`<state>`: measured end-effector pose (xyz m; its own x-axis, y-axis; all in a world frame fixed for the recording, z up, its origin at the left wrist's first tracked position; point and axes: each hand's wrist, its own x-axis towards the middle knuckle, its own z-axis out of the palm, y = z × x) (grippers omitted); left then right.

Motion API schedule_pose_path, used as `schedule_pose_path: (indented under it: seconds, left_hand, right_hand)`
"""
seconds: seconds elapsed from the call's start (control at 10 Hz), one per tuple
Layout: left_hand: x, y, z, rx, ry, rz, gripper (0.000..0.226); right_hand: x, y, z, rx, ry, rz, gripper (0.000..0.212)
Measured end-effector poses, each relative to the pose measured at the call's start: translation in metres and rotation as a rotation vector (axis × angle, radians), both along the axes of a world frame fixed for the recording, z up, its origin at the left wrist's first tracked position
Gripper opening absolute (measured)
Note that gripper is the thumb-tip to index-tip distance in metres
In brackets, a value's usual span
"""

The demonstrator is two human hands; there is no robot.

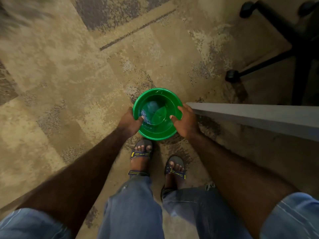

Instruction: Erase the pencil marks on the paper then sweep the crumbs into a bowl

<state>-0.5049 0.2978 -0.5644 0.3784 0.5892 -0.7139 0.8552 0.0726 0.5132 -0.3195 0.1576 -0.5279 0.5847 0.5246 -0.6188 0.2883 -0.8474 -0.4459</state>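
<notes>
Standing over a patterned carpet [69, 69], a person holds a green bowl [157, 130] with both hands near the centre of the frame, just above their feet. The left hand [130, 120] grips the bowl's left rim, thumb hooked over the edge into the inside and the other fingers curled underneath, out of sight. The right hand [185, 121] grips the right rim the same way, thumb inside, fingers wrapped round the outer wall. Both forearms run down from the hands to the lower corners of the frame, where light blue sleeves [293, 216] show.

Inside the bowl lies something pale and bluish against the left of its bottom, close to the left thumb (too blurred to tell what it is). The bowl is held roughly level, its mouth facing up at the camera.

A grey bench [259, 116] edge comes in from the right side of the frame, its near corner touching or just beside the right hand and the bowl's right rim. At upper right stands the black wheeled base of a chair [296, 54]. At lower centre are two feet in dark sandals [141, 156] with yellow marks, and jeans [134, 209] below them.
</notes>
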Motion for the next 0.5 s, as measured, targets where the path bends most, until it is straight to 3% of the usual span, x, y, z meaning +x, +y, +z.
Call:
schedule_pose_path:
  seconds: [0.3,0.5]
  left_hand:
    - [-0.008,-0.01,0.029,0.091,0.069,0.027,0.046]
    - [0.003,-0.039,0.105,0.17,-0.081,-0.073,0.069]
  right_hand:
    - [-0.017,-0.009,0.03,0.073,-0.01,0.006,0.062]
    - [-0.041,-0.028,0.09,0.186,-0.065,-0.012,0.061]
